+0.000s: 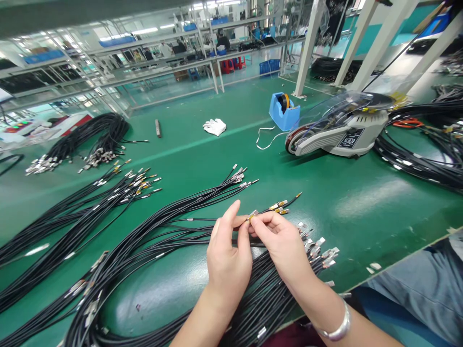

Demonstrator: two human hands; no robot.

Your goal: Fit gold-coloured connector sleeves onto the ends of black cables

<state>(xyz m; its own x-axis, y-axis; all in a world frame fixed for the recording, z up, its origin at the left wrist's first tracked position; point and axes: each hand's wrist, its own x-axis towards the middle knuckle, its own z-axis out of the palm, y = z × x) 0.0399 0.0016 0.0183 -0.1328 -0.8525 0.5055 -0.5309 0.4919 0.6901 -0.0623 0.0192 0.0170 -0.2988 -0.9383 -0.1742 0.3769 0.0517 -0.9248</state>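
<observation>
My left hand [228, 248] and my right hand [284, 243] meet at the end of a black cable, just above the green table. A metal connector with yellow tape [252, 215] shows between my fingertips. The thumb and a finger of my right hand pinch the taped part. My left thumb presses the cable beside it, with one finger raised. Past my hands lie several cable ends with yellow tape [280, 207]. Under my right wrist is a thick bundle of black cables [258, 284], its silver connectors [320, 250] pointing right.
A long cable bundle [144, 224] curves across the table, with other bundles [83, 217] left of it. Farther back are a white glove [214, 126], a blue tape dispenser [284, 112] and a grey tape machine [347, 132]. At the right edge is a person's grey-blue clothing [419, 286].
</observation>
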